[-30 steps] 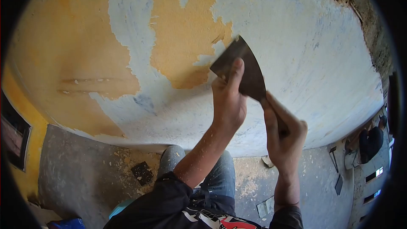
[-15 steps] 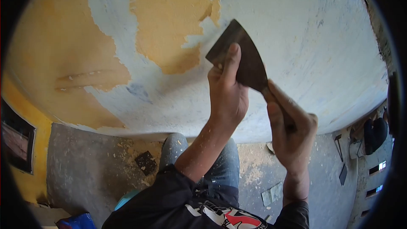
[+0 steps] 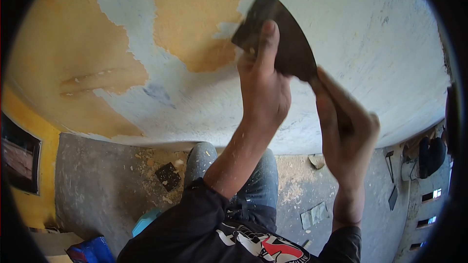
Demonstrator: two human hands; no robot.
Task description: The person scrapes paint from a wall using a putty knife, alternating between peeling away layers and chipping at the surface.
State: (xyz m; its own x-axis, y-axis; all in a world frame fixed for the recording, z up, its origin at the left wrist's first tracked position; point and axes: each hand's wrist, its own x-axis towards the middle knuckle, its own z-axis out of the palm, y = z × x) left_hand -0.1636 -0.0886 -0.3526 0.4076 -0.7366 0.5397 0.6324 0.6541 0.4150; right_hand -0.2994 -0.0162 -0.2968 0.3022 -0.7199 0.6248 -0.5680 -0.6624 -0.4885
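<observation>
A dark, wide-bladed paint scraper is held up in front of the wall, its broad edge pointing to the upper left. My right hand is closed round its handle, which the fingers mostly hide. My left hand grips the blade near its broad edge, thumb lying on the face and the other fingers behind it. Behind the scraper, the wall shows pale whitish coating with large bare patches of yellow-orange paint. The patch borders are ragged.
Paint flakes litter the grey floor below the wall. A dark square piece and a folded paper lie there. A long-handled tool lies at the right. A blue bag sits at the lower left, near a dark-framed opening.
Both hands have moved slightly up with the scraper, the right hand also a little to the right. The grip on the scraper is the same.
</observation>
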